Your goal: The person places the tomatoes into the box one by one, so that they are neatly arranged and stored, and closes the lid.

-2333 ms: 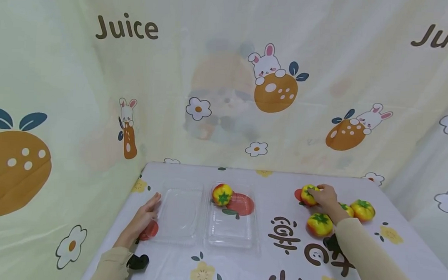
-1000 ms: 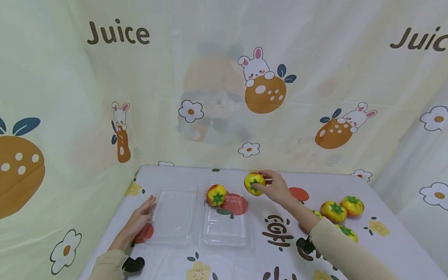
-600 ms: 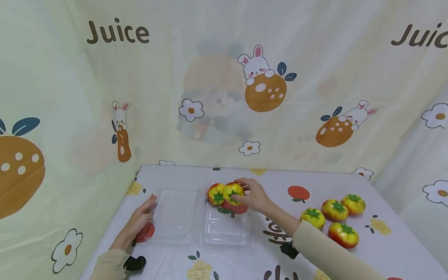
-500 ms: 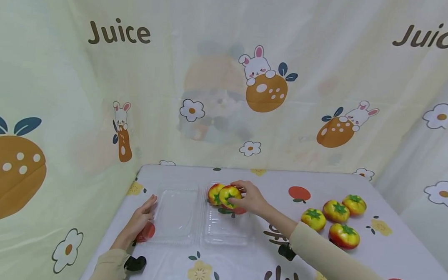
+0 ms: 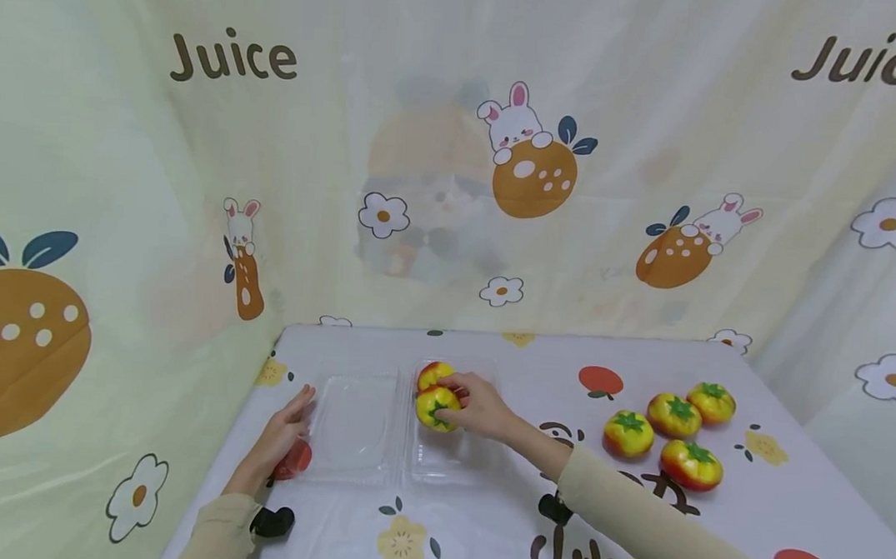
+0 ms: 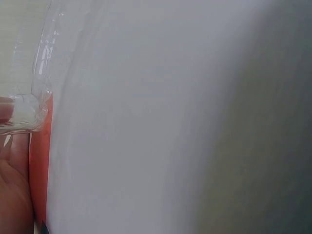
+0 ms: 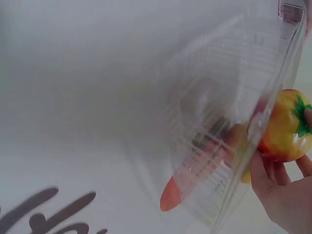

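Head view: a white surface [image 5: 332, 525] printed with fruit, flowers and dark lettering, seen from above.
Right hand [image 5: 483, 410]: thumb and fingers curled around the held fruit [image 5: 431, 410], a yellow-and-red one with a green star-shaped top.
Held fruit: at the right hand's fingertips, over the right half [image 5: 451, 465] of a clear plastic box; whether it touches the bottom, I cannot tell.
Second fruit [image 5: 433, 374]: just past the right hand's fingertips, in the same half, partly hidden by the held fruit.
Left hand [image 5: 279, 439]: fingers extended, clasping nothing, touching the outer edge of the box's left half [image 5: 355, 430]; the left wrist view shows a fingertip through clear plastic.
Box: spread open between the hands, its left half directly right of the left hand.
Four loose fruits [image 5: 629, 436]: clustered to the right hand's right, beyond the forearm, well apart from the box.
Curtain [image 5: 308, 223]: beyond both hands, pale, printed with rabbits, oranges and "Juice".
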A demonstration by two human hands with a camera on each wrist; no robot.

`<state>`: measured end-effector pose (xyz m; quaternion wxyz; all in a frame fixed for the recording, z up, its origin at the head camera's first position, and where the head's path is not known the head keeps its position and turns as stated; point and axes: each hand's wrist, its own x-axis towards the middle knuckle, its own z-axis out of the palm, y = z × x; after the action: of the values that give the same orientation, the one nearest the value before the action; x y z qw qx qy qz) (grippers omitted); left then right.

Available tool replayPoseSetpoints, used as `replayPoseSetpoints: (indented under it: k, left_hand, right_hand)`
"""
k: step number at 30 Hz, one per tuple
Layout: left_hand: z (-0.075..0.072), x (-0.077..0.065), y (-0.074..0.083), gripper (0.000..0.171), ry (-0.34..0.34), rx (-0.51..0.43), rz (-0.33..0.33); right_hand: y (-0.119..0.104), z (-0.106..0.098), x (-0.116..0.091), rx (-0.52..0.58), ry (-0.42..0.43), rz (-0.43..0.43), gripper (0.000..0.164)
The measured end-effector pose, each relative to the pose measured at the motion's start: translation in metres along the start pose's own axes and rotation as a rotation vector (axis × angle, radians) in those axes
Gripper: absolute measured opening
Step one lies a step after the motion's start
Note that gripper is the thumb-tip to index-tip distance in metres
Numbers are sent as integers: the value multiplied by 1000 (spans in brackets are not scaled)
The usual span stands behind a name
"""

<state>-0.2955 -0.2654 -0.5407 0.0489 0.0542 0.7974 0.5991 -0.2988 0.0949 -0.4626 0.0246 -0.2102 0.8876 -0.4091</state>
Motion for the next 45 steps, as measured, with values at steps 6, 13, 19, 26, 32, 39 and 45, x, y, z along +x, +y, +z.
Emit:
replayPoseSetpoints:
  k: [6,13,19,26,32,39,45]
  left_hand:
    - [-1,1,4,65,-11,-10,0]
    - [0,1,6,63,-14,-6,4]
    - [0,2,6,61,-10,-11,32]
    - [1,0,3,60,-18,-15,26]
    - [2,-1,1,60,-7,-29,24]
    - [1,-1,3,60,-14,-18,20]
    - [-1,-3,4,61,-4,18,14]
  right_hand:
    - [1,5,3,-1,-2,-19,48]
    - [3,8,2,43,-20,-34,49]
    - [11,11,4,43,-3,-15,48]
    - [16,16,2,15,4,-37,48]
    - [21,17,0,40,0,-14,52]
    - [23,13,-2,76,-8,-24,54]
    - [21,11,-1,46,6,-4,56]
